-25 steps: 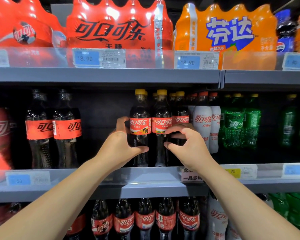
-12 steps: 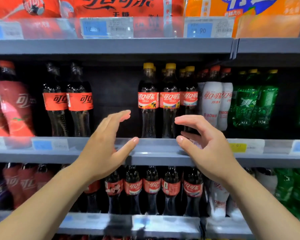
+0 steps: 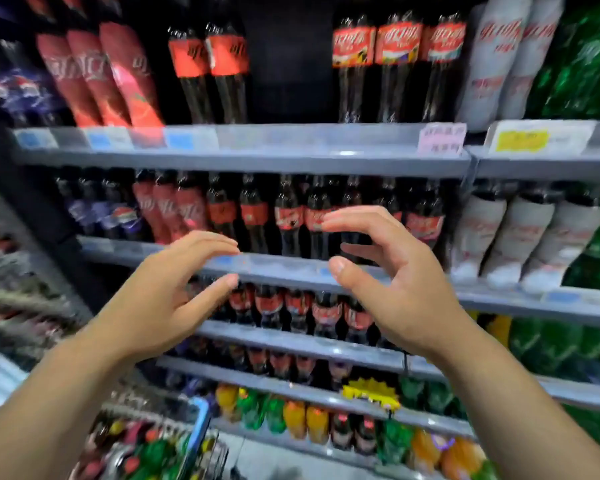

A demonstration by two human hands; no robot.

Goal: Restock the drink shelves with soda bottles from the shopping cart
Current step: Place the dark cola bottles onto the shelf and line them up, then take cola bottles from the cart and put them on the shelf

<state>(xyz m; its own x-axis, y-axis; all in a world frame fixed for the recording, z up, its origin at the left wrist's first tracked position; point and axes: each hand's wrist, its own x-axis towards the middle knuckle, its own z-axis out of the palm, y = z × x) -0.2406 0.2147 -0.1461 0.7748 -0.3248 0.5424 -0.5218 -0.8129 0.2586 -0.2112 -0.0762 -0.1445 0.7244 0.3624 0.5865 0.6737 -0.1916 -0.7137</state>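
Well, left hand [image 3: 156, 299]: fingers straight and spread from the thumb, holding nothing, raised before the shelves [image 3: 257, 157].
Right hand [image 3: 395, 289]: fingers loosely curved, apart from the thumb, empty, just right of the left hand.
Cola bottles [image 3: 397, 64]: stood upright in rows on the far shelves, apart from both hands.
Shopping cart [image 3: 201, 427]: near, low left, blurred soda bottles [image 3: 146, 455] inside.

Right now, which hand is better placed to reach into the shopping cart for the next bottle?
Likely the left: the shopping cart sits low at left, below the left hand, while the right hand is farther across. Both are empty.
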